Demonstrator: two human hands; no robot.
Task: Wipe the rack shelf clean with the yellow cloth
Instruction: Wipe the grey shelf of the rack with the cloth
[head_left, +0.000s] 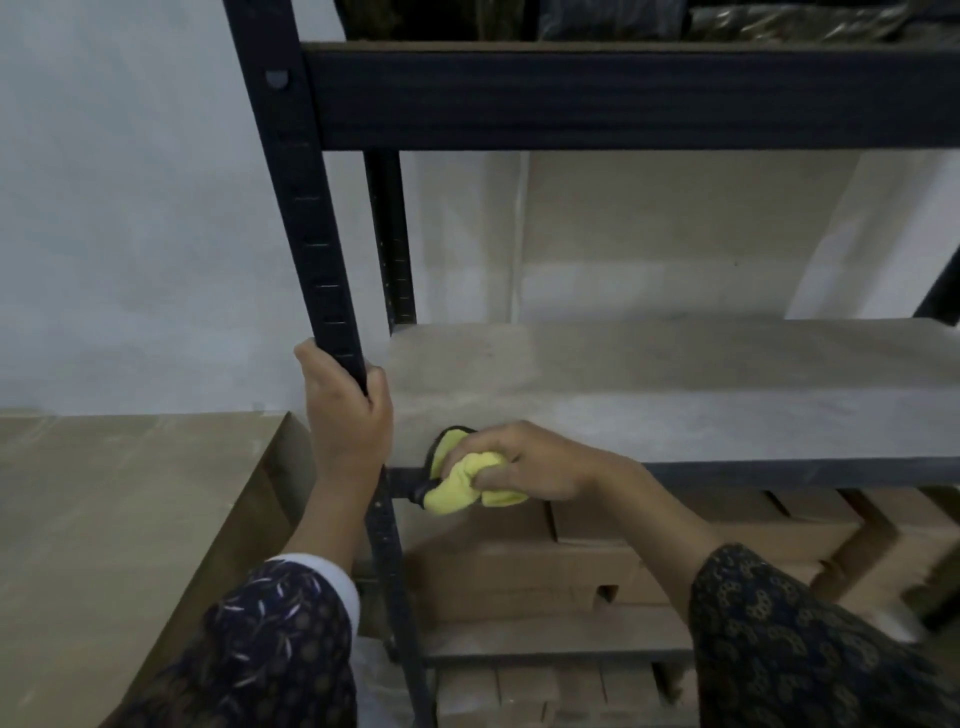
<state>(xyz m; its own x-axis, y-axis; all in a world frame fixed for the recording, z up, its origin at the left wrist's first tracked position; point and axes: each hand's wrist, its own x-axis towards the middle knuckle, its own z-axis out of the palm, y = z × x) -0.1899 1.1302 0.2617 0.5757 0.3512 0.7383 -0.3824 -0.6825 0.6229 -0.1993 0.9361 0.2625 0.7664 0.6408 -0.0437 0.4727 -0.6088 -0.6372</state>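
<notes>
The rack shelf (675, 384) is a dusty grey board in a dark metal frame, at mid height in front of me. My right hand (524, 462) is shut on the bunched yellow cloth (462, 486), which has a dark edge, at the shelf's front left corner. The cloth hangs partly over the front rail. My left hand (348, 410) grips the dark front-left upright (306, 218) of the rack, just left of the cloth.
A dark crossbeam (623, 96) of the upper shelf runs overhead with dark items above it. Cardboard boxes (597, 561) fill the lower shelves. A large cardboard box (104, 519) stands left of the rack. A pale wall (130, 208) lies behind.
</notes>
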